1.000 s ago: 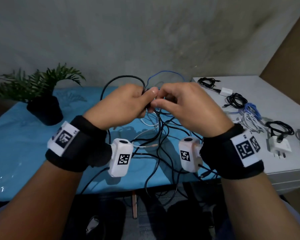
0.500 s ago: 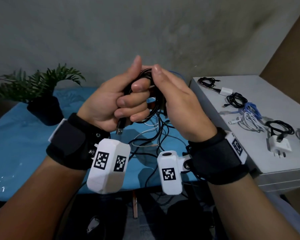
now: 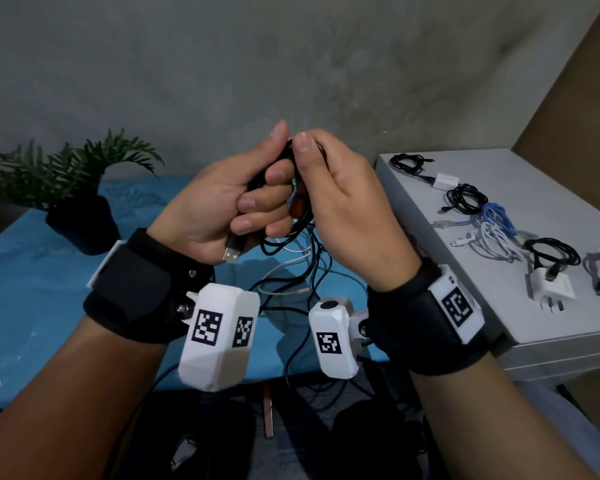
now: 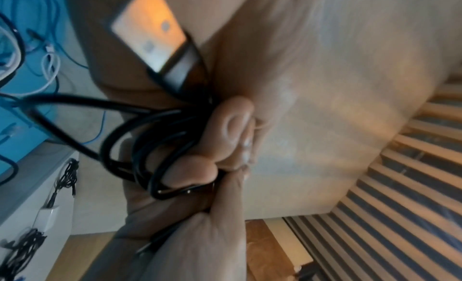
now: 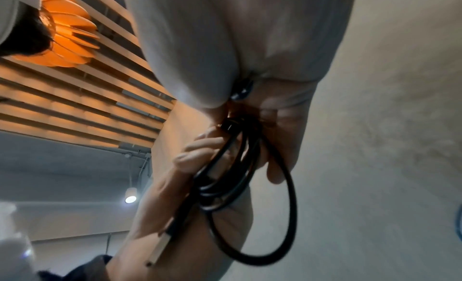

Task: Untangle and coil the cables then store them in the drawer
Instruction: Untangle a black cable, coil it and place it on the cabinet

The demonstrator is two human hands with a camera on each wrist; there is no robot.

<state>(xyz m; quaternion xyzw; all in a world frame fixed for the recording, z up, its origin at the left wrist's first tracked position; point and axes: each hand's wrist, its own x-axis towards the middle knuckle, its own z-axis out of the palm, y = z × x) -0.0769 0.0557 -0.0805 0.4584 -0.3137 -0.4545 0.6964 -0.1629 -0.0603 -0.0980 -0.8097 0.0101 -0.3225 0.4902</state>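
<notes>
- The left hand (image 3: 222,206) is clenched around a small bundle of black cable (image 4: 160,147), its fingers curled over the loops. I take it that this keeps the finished turns from springing apart.
- The USB plug (image 3: 232,250) of that cable pokes out below the left fist, so one end seems to be deliberately kept free of the coil.
- The right hand (image 3: 343,202) pinches the same black cable at the top, thumb against the left thumb, probably feeding or tucking the next turn.
- Both hands are held up at chest height above the blue-covered table (image 3: 32,289), likely so the loose length can hang clear.
- The black cable is glossy and fairly stiff; in the right wrist view one wider loop (image 5: 287,216) sags below the tight turns, not yet taken in.
- Beneath the hands a tangle of black and white cables (image 3: 291,271) trails down over the table edge, unsorted.
- On the white cabinet (image 3: 551,327) to the right, several coiled cables (image 3: 465,200) and a white charger (image 3: 551,289) lie side by side, apparently waiting to be stored. I see no open drawer.
</notes>
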